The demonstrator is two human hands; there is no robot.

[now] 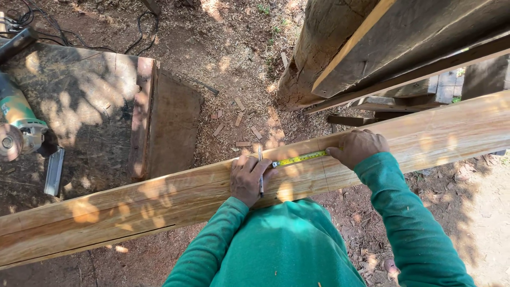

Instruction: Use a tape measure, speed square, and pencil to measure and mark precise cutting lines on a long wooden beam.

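Long pale wooden plank (pixel 159 199) spans the frame; yellow steel tape measure (pixel 300 158) lies along its far edge. Left hand (pixel 248 178), fingers clenched on a slim pencil (pixel 261 172), marks beside the tape; right hand (pixel 357 149), fingers curled down, pins the tape flat. Risk: tape creeping under uneven pressure would likely misplace the mark

A long pale wooden beam (pixel 159 199) runs slantwise across the scene, its left end nearer and its right end farther, with dappled shade on its broad top face. A yellow tape measure (pixel 299 158) lies stretched flat along the far edge. A thin pencil (pixel 261 172) stands crosswise over the beam, just left of the tape.
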